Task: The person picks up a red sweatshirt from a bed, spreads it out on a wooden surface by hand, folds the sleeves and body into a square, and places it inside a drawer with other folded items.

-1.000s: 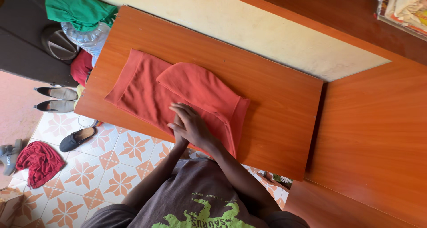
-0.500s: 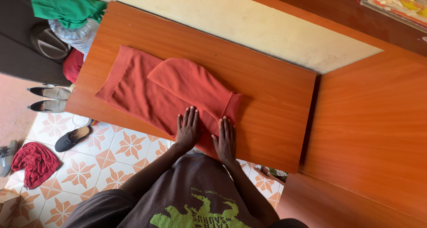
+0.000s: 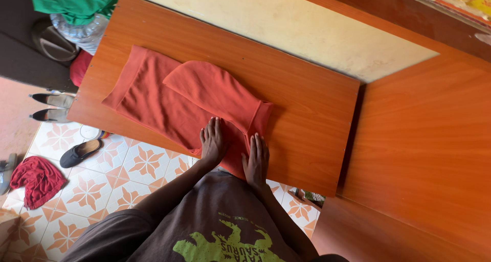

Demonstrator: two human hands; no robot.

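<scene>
Left hand: flat, palm down, fingers straight and close together, pointing away from the body; pressed on the near part of the folded orange-red knit garment. Nothing grasped; forearm reaches up from the lower left.

Right hand: flat, palm down, fingers extended and pointing away from the body; resting on the garment's near right corner, at the table's near edge. Nothing grasped. The two hands lie side by side, a little apart.

Garment: spread flat on the orange wood-grain table top, towards its left and near side. Long axis runs diagonally, from the upper left down to the lower right. A rounded flap is folded over the upper layer, its rounded end pointing to the upper left; a ribbed band edges the far left end, another stands by the right hand.

Surroundings, left to right: crumpled red cloth on the patterned floor tiles; black flat shoe on the tiles beside the table's left end; pair of grey shoes further back; clear plastic water bottle under a green cloth at the upper left; cream wall strip behind the table; second orange wood panel adjoining at right; stack of printed papers, cream with yellow and red, at the top right corner.
</scene>
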